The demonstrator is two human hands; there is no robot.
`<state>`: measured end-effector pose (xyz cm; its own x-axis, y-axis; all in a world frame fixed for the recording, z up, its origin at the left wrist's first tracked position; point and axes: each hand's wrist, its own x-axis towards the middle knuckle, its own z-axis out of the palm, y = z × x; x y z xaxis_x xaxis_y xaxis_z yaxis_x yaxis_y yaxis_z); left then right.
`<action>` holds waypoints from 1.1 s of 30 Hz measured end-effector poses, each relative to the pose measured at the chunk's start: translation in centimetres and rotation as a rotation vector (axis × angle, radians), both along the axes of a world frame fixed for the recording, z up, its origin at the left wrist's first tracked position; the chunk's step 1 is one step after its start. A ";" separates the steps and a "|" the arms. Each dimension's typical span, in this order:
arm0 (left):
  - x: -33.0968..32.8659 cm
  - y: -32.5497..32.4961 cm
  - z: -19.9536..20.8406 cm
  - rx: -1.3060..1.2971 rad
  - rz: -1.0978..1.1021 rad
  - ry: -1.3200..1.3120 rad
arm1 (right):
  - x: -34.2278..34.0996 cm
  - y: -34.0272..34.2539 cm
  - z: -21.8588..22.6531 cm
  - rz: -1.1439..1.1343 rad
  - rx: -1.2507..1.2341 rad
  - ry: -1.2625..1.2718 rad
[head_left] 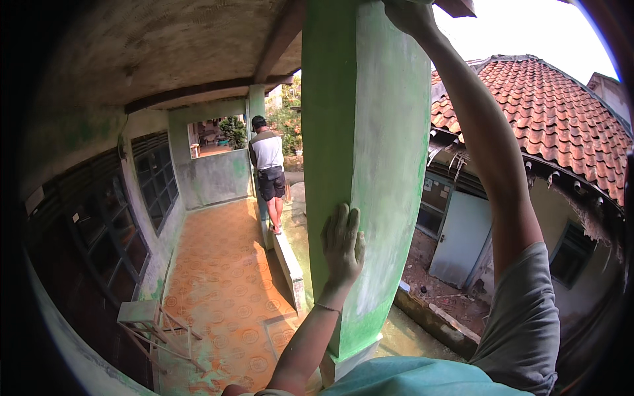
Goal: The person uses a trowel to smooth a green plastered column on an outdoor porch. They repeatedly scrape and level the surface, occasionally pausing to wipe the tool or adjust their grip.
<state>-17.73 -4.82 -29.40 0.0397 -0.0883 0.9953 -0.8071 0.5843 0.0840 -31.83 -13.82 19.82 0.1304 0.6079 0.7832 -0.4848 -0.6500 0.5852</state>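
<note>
A tall square pillar [389,152] stands right before me, green with a worn whitish patch over its right face. My left hand [345,245] rests on the pillar's lower part at the corner, fingers stretched out and dusty, with a thin band at the wrist. Raised high, my right hand [411,18] is at the pillar's top right edge. The picture's upper edge cuts off its fingers, so what they hold, if anything, is hidden.
A person [269,165] stands on a low wall [288,267] by a farther pillar. A wooden stool [140,311] sits on the orange tiled floor [218,264] at left. Dark windows [109,224] line the left wall. At right is a tiled-roof house [528,99] with a pale door [461,237].
</note>
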 end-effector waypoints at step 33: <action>-2.1 -0.2 7.5 -0.012 0.228 -0.104 | -4.7 3.9 -12.2 -0.310 0.298 0.032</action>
<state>-19.87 -5.07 -21.88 -0.0453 -0.0769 0.9960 -0.9223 0.3862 -0.0121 -36.49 -9.94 7.67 0.2979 0.2838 0.9114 -0.6685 -0.6196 0.4114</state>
